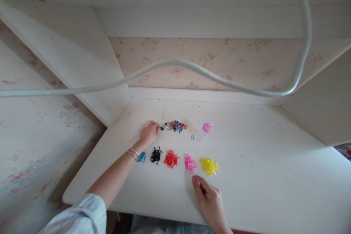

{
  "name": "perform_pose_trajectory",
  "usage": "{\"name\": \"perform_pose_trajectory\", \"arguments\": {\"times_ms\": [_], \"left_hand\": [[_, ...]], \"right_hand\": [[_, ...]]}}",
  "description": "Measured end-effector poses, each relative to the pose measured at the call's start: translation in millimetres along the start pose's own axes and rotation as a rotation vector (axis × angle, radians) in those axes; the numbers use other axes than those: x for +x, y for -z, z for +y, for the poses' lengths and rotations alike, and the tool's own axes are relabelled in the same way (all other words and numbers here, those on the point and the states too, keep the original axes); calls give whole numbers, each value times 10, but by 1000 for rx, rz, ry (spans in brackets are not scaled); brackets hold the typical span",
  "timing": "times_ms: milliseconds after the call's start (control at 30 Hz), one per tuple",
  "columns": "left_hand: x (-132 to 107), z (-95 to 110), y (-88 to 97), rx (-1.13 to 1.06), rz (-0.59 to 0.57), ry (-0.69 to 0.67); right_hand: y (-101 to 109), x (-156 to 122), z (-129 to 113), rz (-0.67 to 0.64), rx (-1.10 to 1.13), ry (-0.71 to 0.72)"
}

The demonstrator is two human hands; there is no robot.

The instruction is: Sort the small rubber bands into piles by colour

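My left hand [149,133] rests on the white desk [260,168] with its fingers curled, touching the left end of a mixed-colour heap of small bands [173,126]. Whether it pinches one I cannot make out. Two thin bracelets [133,153] circle that wrist. My right hand [210,201] lies near the front edge, fingers together and pointing at the pink pile [189,162]; something dark shows between the fingers. Sorted piles lie in a row: blue [142,158], black [155,155], red [171,159], pink, yellow [208,166].
A clear plastic bottle [200,131] with a pink cap [207,127] lies on its side right of the mixed heap, a single blue band [192,138] beside it. A white cable [192,69] hangs across the view. Shelf walls close in both sides.
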State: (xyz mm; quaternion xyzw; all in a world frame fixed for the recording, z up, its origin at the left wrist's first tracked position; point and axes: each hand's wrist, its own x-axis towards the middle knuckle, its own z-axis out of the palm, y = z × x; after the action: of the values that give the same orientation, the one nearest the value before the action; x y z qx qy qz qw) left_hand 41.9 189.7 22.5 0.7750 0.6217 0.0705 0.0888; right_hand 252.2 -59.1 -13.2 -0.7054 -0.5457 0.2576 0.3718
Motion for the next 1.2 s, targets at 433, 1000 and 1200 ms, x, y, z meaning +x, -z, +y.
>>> {"name": "perform_pose_trajectory", "arguments": {"times_ms": [433, 1000, 1200], "left_hand": [[-242, -154, 186, 111, 123, 74], [-460, -115, 297, -34, 244, -20], [-990, -22, 249, -59, 252, -67]], "right_hand": [[15, -8, -9, -32, -11, -10], [16, -18, -22, -19, -37, -2], [19, -12, -24, -22, -43, 11]]}}
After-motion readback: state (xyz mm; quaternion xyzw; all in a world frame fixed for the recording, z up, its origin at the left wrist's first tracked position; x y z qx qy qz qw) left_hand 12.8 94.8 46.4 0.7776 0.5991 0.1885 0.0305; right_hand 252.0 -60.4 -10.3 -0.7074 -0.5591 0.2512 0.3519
